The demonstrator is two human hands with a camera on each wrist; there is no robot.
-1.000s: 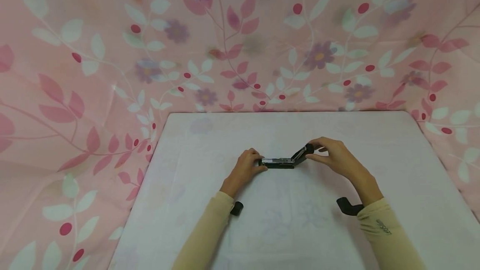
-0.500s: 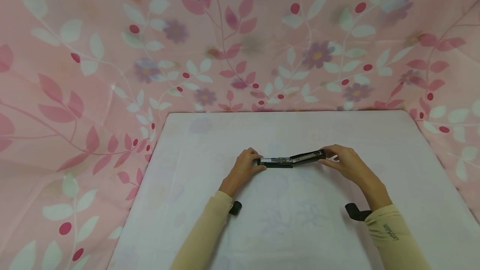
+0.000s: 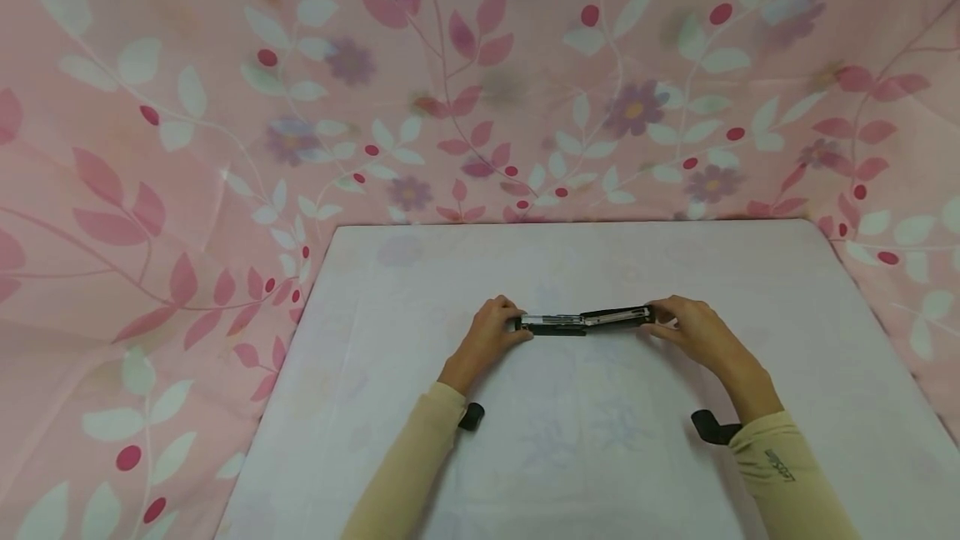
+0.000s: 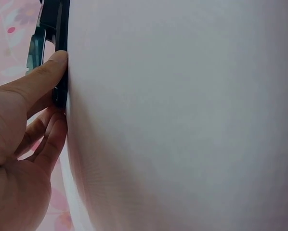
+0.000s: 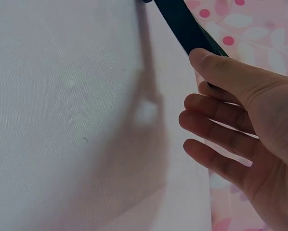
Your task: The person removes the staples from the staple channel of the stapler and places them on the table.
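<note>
A black stapler [image 3: 553, 328] with a silvery metal strip inside is unfolded nearly flat on the table, hinged near its middle. Its left half lies along the tabletop, while the right half slants slightly upward. My left hand [image 3: 486, 342] pinches the left end between thumb and fingers; in the left wrist view the thumb [image 4: 52, 67] presses the stapler's dark edge. At the far right end, my right hand [image 3: 701, 336] pinches the raised half. The right wrist view shows that dark arm [image 5: 187, 24] between thumb and index finger, the other fingers spread loosely below.
A white cloth-covered table [image 3: 420, 273] spreads under both hands. Behind it and at the sides hangs pink floral fabric [image 3: 465, 90]. Black wrist mounts [image 3: 716, 428] stick out by both sleeves, low over the tabletop.
My right hand has swung the stapler's right half outward and down, from steeply raised to almost flat. The left hand stays on the left end.
</note>
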